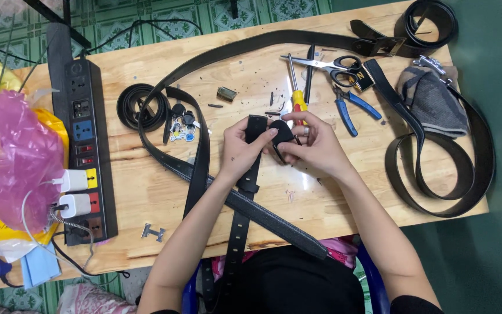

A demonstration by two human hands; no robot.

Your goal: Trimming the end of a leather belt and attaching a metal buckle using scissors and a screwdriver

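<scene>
Head view: a black leather belt strap (245, 192) is running lengthwise from the table's near edge up toward its centre, its squared end (256, 123) pointing away from the person. The left hand (240, 150) is gripping this end from the left, thumb pressing across it. The right hand (315, 145) is pinching a small dark rounded piece (283, 134) just beside the strap end, between both hands. Both are lying on the pale wooden table (146, 192), near yellow-handled screwdrivers (297, 96) and black-handled scissors (329, 65).
</scene>
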